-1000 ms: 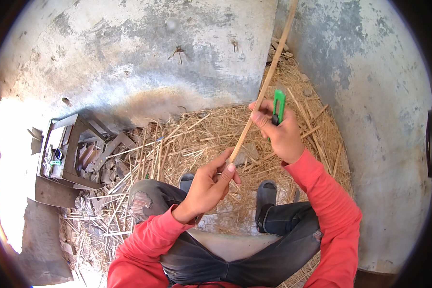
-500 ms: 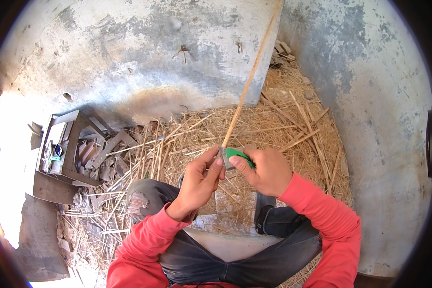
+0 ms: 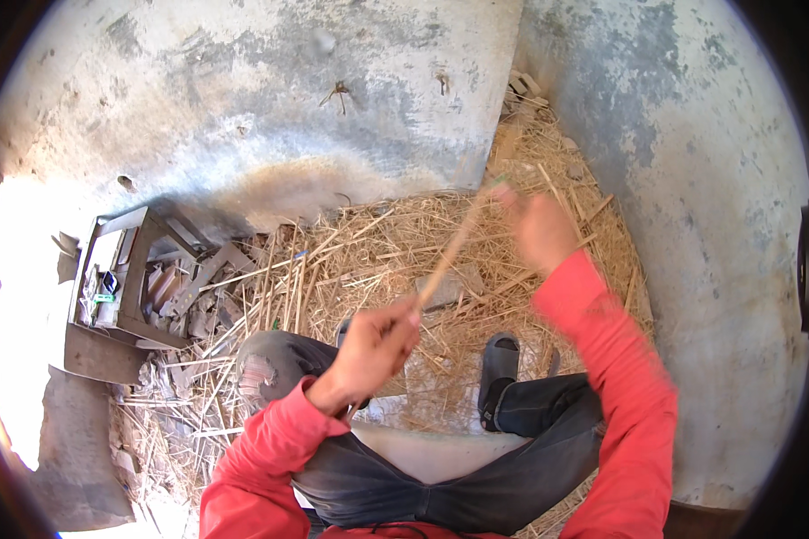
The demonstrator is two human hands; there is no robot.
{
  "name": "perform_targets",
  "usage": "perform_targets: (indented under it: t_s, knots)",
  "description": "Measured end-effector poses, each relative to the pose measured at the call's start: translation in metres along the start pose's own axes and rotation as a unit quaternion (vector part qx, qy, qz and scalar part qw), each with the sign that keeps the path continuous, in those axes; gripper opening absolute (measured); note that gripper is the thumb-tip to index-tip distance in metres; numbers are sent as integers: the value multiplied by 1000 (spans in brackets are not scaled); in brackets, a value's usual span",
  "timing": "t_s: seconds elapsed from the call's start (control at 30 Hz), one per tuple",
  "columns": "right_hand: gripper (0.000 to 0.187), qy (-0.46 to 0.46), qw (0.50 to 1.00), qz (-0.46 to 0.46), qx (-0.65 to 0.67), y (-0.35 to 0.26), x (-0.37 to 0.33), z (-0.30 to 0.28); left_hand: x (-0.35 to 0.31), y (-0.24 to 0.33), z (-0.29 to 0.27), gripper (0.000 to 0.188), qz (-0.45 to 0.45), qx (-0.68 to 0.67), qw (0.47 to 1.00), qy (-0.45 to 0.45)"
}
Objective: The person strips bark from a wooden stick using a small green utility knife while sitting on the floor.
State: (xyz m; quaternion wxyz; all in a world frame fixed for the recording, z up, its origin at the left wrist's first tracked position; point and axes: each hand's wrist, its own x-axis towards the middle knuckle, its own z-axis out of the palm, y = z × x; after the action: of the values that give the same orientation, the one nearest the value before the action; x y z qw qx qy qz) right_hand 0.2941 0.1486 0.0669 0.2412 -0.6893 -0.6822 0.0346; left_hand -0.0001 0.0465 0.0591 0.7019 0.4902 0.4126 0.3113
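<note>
My left hand [image 3: 373, 350] is closed around the near end of a long thin wooden strip [image 3: 449, 256], which slants up and away to the right. Farther along that strip, my right hand [image 3: 546, 232] is at its far part, smeared by motion, with the fingers closed. A small patch of a green tool [image 3: 501, 182] shows at its fingertips; the rest is hidden or blurred. Beyond the left hand, a flat grey piece [image 3: 448, 289] lies on the straw-like shavings [image 3: 368, 256].
A wooden stool-like stand [image 3: 139, 310] at the left bears small items, including something green. Broken boards [image 3: 211, 278] and long loose strips [image 3: 229, 395] lie beside it. Worn walls [image 3: 665, 242] close in ahead and on the right. My sandalled foot [image 3: 501, 359] rests in front.
My right hand has swept up and away to the right from beside the left hand, carrying the green tool along the strip. The left hand stays nearly in place.
</note>
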Motion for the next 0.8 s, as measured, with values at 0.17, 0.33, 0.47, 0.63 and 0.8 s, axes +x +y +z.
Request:
perform_targets:
  t_s: [0.17, 0.33, 0.47, 0.63, 0.8]
  knots:
    - [77, 82, 994, 2, 73, 31, -1, -43, -11, -14, -1, 37, 90, 43, 993, -57]
    - [78, -105, 986, -97, 89, -61, -70, -29, -4, -7, -7, 40, 46, -76, 995, -38]
    - [74, -153, 975, -157, 28, -81, -92, -2, -2, -11, -8, 40, 26, -131, 991, -20]
    - [72, -78, 976, -205, 7, -72, -74, 11, 2, -1, -9, 39, 55, -96, 994, 5]
    - [66, 12, 978, -209, 0, -61, -55, 14, 4, 7, -7, 37, 55, -87, 995, 0]
